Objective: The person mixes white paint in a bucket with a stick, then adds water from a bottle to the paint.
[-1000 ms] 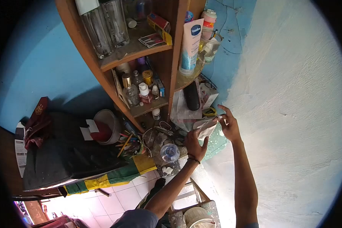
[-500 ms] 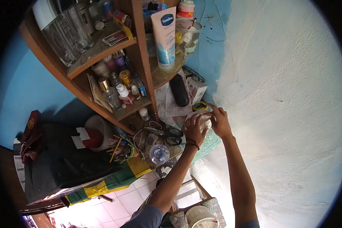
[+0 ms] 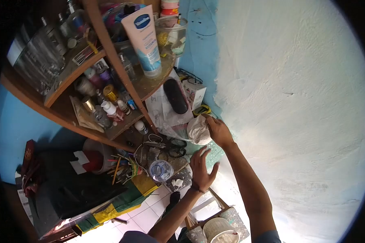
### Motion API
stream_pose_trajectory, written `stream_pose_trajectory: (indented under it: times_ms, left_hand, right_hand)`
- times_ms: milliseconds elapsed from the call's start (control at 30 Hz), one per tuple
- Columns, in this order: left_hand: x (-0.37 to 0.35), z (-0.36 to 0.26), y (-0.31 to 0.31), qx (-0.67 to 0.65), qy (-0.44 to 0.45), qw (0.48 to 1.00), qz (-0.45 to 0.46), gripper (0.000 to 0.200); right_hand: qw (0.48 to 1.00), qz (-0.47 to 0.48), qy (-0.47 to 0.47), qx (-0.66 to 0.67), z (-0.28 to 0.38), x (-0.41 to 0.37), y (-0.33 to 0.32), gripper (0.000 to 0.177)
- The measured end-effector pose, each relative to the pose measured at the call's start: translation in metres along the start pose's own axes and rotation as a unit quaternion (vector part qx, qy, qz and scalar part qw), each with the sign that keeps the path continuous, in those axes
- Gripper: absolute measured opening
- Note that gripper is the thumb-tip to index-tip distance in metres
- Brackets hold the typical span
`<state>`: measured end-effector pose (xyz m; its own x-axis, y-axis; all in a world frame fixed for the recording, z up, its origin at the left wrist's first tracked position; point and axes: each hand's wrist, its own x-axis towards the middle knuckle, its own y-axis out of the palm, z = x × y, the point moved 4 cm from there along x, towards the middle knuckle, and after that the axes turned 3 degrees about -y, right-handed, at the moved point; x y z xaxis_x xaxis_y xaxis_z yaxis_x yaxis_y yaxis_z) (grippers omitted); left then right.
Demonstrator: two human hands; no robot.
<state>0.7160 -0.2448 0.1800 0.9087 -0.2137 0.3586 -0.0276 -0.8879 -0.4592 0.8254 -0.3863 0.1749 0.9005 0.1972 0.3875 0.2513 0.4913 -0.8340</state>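
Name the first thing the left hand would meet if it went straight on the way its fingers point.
The left hand would probably meet the crumpled white wad in the right hand, though depth is unclear from this one view.

A home (lotion tube (image 3: pixel 144 44), wooden shelf (image 3: pixel 156 86)).

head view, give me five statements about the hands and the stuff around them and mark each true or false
1. The right hand holds a crumpled whitish wad. True.
2. The left hand is closed around the lotion tube. False: its fingers are spread and hold nothing.
3. The lotion tube stands on a shelf. True.
4. The dark case lies inside the pale tub. False: it lies on whitish sheeting.
5. The pale tub shows near the bottom edge. True.
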Motion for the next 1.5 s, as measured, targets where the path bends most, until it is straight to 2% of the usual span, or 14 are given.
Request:
stream_pose_trajectory:
  times_ms: [167,367,600,667,800,833,900,1000,1100,1133,1233,1267,1400,1500]
  left_hand:
    - [-0.052,-0.011,-0.030,-0.082,0.035,0.990,0.106,0.045]
    - [-0.083,-0.005,-0.061,-0.111,0.047,0.978,0.173,0.037]
    - [-0.092,0.020,-0.093,-0.110,0.043,0.979,0.165,0.032]
    - [-0.098,0.030,-0.100,-0.127,0.005,0.975,0.180,0.031]
    - [-0.112,0.047,-0.118,-0.130,-0.045,0.972,0.192,0.028]
    - [-0.115,0.054,-0.120,-0.131,-0.064,0.970,0.192,0.027]
    - [-0.117,0.062,-0.128,-0.128,-0.046,0.977,0.165,0.025]
    - [-0.126,0.071,-0.140,-0.109,-0.056,0.981,0.148,0.022]
    - [-0.139,0.077,-0.152,-0.096,-0.058,0.984,0.139,0.019]
    - [-0.144,0.079,-0.156,-0.094,-0.060,0.985,0.133,0.020]
    - [-0.163,0.083,-0.165,-0.092,-0.067,0.987,0.114,0.020]
    - [-0.169,0.084,-0.168,-0.093,-0.068,0.988,0.107,0.020]
    - [-0.192,0.080,-0.172,-0.105,-0.111,0.982,0.112,0.021]
    - [-0.205,0.067,-0.166,-0.123,-0.097,0.980,0.124,0.023]
  right_hand:
    - [0.990,-0.034,-0.024,-0.136,0.013,-0.002,-0.018,0.048]
    - [0.988,-0.010,-0.024,-0.150,0.017,-0.003,-0.013,0.048]
    - [0.992,-0.032,-0.009,-0.125,0.030,-0.001,-0.023,0.048]
    - [0.992,-0.047,0.005,-0.117,0.041,-0.004,-0.031,0.049]
    - [0.999,-0.033,0.022,0.014,0.085,-0.014,-0.045,0.055]
    - [0.995,0.006,0.034,0.096,0.095,-0.021,-0.038,0.060]
    - [0.972,0.044,-0.001,0.229,0.124,-0.028,-0.028,0.070]
    - [0.951,0.106,0.046,0.286,0.163,-0.031,-0.010,0.114]
    - [0.928,0.106,0.033,0.356,0.176,-0.032,0.022,0.114]
    - [0.943,0.090,-0.012,0.321,0.182,-0.030,0.030,0.103]
    - [0.921,0.146,0.076,0.353,0.183,-0.037,0.048,0.089]
    - [0.921,0.105,0.089,0.365,0.182,-0.040,0.044,0.074]
    - [0.931,0.061,0.049,0.357,0.191,-0.038,0.002,0.077]
    - [0.939,0.082,0.049,0.330,0.194,-0.056,-0.044,0.078]
